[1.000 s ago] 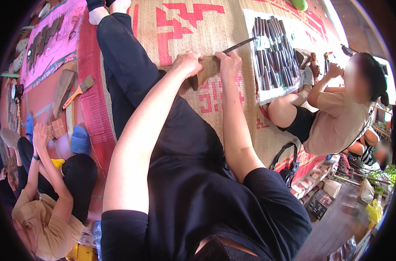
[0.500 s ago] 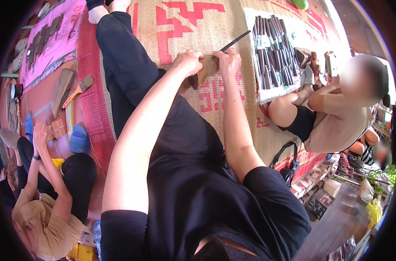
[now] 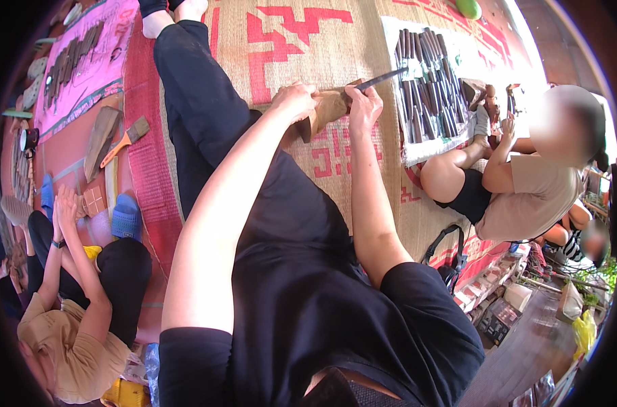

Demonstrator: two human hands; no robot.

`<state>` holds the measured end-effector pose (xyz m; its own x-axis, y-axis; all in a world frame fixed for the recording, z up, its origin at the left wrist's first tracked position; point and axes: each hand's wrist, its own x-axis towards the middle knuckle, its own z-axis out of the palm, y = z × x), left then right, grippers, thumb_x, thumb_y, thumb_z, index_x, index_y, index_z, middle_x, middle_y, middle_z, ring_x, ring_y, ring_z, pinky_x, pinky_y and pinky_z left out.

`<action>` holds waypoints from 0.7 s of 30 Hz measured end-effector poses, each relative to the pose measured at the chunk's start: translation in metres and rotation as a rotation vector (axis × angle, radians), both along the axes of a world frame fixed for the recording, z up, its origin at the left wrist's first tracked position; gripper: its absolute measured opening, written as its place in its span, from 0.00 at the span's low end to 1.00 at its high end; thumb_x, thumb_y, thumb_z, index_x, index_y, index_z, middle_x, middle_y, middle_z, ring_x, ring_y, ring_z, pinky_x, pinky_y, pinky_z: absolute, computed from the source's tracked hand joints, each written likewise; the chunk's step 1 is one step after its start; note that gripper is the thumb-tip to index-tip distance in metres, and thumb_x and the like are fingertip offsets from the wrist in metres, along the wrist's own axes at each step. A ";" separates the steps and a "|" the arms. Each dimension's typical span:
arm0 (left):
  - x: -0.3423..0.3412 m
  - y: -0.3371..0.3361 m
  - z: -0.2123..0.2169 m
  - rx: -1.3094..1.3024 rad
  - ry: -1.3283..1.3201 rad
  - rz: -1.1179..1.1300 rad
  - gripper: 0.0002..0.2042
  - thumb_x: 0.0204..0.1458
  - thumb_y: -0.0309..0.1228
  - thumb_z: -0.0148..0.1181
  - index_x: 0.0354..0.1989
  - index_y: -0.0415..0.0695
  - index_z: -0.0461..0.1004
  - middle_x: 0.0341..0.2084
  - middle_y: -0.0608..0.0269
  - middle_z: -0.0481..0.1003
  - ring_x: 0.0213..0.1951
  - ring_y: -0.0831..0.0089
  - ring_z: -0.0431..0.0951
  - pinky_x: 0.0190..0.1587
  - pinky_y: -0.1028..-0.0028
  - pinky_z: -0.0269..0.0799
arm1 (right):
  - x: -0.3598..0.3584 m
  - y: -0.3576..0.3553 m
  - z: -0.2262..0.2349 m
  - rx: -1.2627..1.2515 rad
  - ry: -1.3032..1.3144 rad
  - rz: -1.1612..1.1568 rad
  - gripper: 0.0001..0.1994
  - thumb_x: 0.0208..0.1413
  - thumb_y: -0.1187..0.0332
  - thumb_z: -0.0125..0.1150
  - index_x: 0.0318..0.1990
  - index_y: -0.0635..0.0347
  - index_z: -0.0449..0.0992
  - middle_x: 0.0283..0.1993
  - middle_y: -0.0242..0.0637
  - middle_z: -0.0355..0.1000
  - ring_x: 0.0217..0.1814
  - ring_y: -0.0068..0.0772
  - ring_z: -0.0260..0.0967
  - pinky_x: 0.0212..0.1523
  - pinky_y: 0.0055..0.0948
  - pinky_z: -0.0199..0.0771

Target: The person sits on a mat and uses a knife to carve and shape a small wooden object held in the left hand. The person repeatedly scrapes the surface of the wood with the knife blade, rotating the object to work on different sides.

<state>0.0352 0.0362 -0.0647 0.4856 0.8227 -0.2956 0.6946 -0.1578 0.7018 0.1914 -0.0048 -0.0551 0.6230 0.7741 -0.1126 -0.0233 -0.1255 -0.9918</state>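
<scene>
A block of brown wood (image 3: 329,110), partly carved in shape, lies between my two hands above the woven mat. My left hand (image 3: 295,102) is closed round its left end. In my closed right hand (image 3: 365,105) is a slim dark carving chisel (image 3: 384,79); its long shaft sticks out up and to the right. The chisel's other end sits by the right end of the wood, and my fingers hide where the two meet.
Many chisels (image 3: 427,85) lie in rows on a white cloth at right. There a seated person (image 3: 525,183) works; another (image 3: 78,305) sits at lower left. A wooden block (image 3: 103,139), brush (image 3: 127,140) and blue slipper (image 3: 125,218) lie left. A black bag (image 3: 449,261) rests on the mat.
My right hand has shifted slightly right and down, and the chisel has tipped flatter, its far end further right. My left hand stays on the wood.
</scene>
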 end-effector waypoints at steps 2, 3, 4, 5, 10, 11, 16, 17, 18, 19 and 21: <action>0.000 0.001 0.002 -0.019 0.007 -0.003 0.15 0.48 0.35 0.57 0.45 0.50 0.74 0.40 0.53 0.72 0.44 0.59 0.74 0.45 0.67 0.69 | -0.006 -0.008 0.008 0.001 0.228 0.022 0.06 0.41 0.77 0.63 0.29 0.69 0.76 0.24 0.31 0.72 0.24 0.19 0.66 0.27 0.20 0.65; 0.000 0.002 0.003 -0.029 0.011 -0.004 0.15 0.48 0.35 0.58 0.45 0.50 0.74 0.40 0.53 0.72 0.44 0.60 0.74 0.45 0.67 0.69 | -0.009 -0.011 0.007 -0.011 0.179 0.075 0.06 0.41 0.77 0.63 0.29 0.68 0.76 0.24 0.31 0.72 0.25 0.20 0.66 0.27 0.20 0.65; -0.001 0.003 0.005 -0.027 0.023 -0.016 0.15 0.47 0.35 0.58 0.45 0.50 0.74 0.40 0.54 0.72 0.44 0.60 0.74 0.45 0.67 0.69 | -0.012 -0.013 0.006 -0.023 0.129 0.127 0.06 0.41 0.77 0.63 0.29 0.68 0.76 0.25 0.32 0.72 0.25 0.20 0.66 0.28 0.20 0.65; -0.002 0.003 0.007 -0.025 0.034 -0.028 0.15 0.47 0.35 0.58 0.45 0.50 0.74 0.40 0.54 0.72 0.44 0.60 0.74 0.45 0.67 0.69 | -0.014 -0.016 0.006 -0.035 0.079 0.179 0.06 0.41 0.77 0.63 0.30 0.68 0.76 0.25 0.32 0.72 0.25 0.20 0.66 0.28 0.19 0.65; 0.000 -0.002 0.009 -0.017 -0.008 0.008 0.14 0.47 0.34 0.57 0.44 0.50 0.74 0.41 0.54 0.72 0.44 0.60 0.74 0.45 0.67 0.69 | 0.001 -0.013 -0.009 0.101 0.141 -0.055 0.08 0.42 0.80 0.61 0.32 0.68 0.77 0.26 0.31 0.71 0.26 0.22 0.67 0.29 0.20 0.66; 0.001 -0.002 0.010 -0.012 0.002 0.009 0.14 0.47 0.34 0.57 0.43 0.50 0.74 0.41 0.54 0.72 0.44 0.60 0.74 0.45 0.67 0.69 | 0.000 -0.013 -0.012 0.120 0.143 -0.024 0.07 0.42 0.80 0.62 0.32 0.68 0.77 0.26 0.31 0.71 0.27 0.21 0.67 0.30 0.20 0.66; -0.003 0.003 0.020 -0.109 0.046 -0.005 0.14 0.47 0.35 0.58 0.44 0.49 0.74 0.41 0.54 0.72 0.44 0.61 0.75 0.45 0.68 0.70 | -0.018 -0.027 -0.003 0.031 0.173 0.176 0.08 0.42 0.79 0.63 0.34 0.68 0.77 0.28 0.31 0.72 0.31 0.21 0.67 0.36 0.20 0.66; -0.002 0.002 0.017 -0.093 0.032 -0.007 0.14 0.47 0.34 0.58 0.44 0.49 0.74 0.41 0.54 0.72 0.44 0.61 0.75 0.45 0.68 0.70 | -0.018 -0.028 -0.008 0.059 0.075 0.170 0.08 0.43 0.79 0.63 0.34 0.67 0.77 0.28 0.32 0.72 0.31 0.21 0.67 0.36 0.20 0.66; 0.000 0.000 0.012 -0.078 0.018 -0.007 0.14 0.47 0.34 0.58 0.44 0.49 0.74 0.41 0.54 0.73 0.43 0.62 0.75 0.45 0.68 0.70 | -0.015 -0.029 -0.011 0.089 0.112 0.088 0.08 0.43 0.78 0.63 0.33 0.68 0.77 0.28 0.31 0.72 0.31 0.21 0.67 0.37 0.20 0.66; 0.000 0.001 0.011 -0.058 0.007 -0.001 0.14 0.48 0.34 0.58 0.44 0.49 0.74 0.41 0.54 0.73 0.43 0.62 0.75 0.45 0.69 0.70 | -0.015 -0.027 -0.008 0.122 0.154 0.013 0.07 0.43 0.78 0.63 0.33 0.68 0.77 0.28 0.31 0.72 0.30 0.21 0.67 0.37 0.20 0.66; -0.001 -0.001 0.008 -0.053 -0.002 0.025 0.15 0.48 0.34 0.58 0.45 0.48 0.74 0.40 0.54 0.73 0.42 0.63 0.76 0.44 0.70 0.70 | -0.016 -0.028 0.000 0.124 0.180 -0.068 0.07 0.44 0.78 0.62 0.33 0.68 0.76 0.29 0.31 0.71 0.32 0.22 0.67 0.37 0.21 0.66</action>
<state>0.0344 0.0357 -0.0569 0.4658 0.8177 -0.3381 0.6965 -0.1032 0.7101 0.1751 -0.0331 -0.0555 0.6525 0.7460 -0.1332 -0.2053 0.0049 -0.9787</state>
